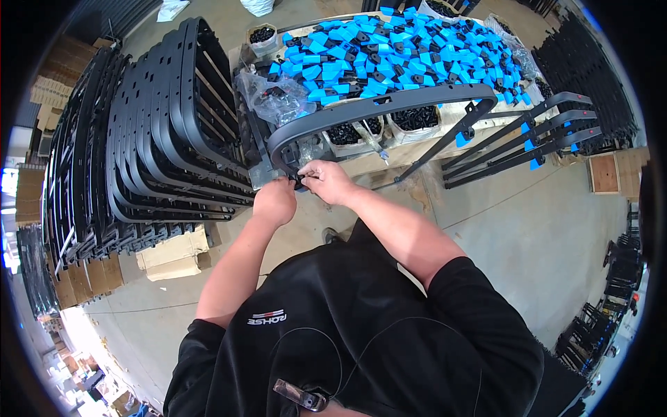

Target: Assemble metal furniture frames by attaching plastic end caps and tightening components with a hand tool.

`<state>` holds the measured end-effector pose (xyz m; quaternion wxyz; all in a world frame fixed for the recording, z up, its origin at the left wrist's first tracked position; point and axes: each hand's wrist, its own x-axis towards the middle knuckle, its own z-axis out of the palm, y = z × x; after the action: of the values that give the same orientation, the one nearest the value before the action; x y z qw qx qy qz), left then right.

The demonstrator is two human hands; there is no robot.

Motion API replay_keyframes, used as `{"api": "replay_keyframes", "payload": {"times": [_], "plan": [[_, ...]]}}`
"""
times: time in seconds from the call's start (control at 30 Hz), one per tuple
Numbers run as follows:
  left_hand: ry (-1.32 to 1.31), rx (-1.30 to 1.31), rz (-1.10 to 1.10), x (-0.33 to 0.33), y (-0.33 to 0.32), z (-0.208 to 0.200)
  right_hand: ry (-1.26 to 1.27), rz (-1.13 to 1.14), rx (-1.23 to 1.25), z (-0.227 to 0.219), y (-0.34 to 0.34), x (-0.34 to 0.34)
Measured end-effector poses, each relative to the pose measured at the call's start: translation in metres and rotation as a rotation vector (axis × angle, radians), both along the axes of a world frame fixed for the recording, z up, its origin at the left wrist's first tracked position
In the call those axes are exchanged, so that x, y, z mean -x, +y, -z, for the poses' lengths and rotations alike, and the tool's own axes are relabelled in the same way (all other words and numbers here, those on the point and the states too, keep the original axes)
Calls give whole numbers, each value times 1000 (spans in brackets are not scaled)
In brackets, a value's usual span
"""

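Both my hands meet at the near left end of a curved black metal frame (pixel 333 119), which lies across the workbench. My left hand (pixel 274 201) is closed, its fingertips at a small dark spot by the frame's end. Just beside it, my right hand (pixel 328 183) is in a pinch with thumb and forefinger drawn together. The fingers hide what is between them; something small and black shows there. Behind the frame, a heap of small blue-and-black parts (pixel 389 55) covers the bench.
Many black curved frames (pixel 156 125) stand stacked on the left. White tubs of small black parts (pixel 415 119) sit behind the frame, near a crumpled plastic bag (pixel 278 97). More black frames with blue pieces (pixel 528 142) stick out at the right. Flattened cardboard (pixel 174 254) lies on the floor.
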<state>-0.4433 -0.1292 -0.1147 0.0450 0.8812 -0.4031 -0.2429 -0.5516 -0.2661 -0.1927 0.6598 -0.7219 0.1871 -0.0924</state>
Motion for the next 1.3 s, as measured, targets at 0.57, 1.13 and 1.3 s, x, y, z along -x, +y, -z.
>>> {"api": "replay_keyframes", "payload": {"times": [0.57, 1.13, 1.3], "plan": [[1, 11, 30, -5, 4, 5, 291, 31, 253, -21, 4, -17], [28, 6, 11, -3, 3, -6, 304, 102, 218, -18, 14, -19], [36, 7, 14, -5, 4, -6, 268, 150, 219, -15, 22, -16]]}}
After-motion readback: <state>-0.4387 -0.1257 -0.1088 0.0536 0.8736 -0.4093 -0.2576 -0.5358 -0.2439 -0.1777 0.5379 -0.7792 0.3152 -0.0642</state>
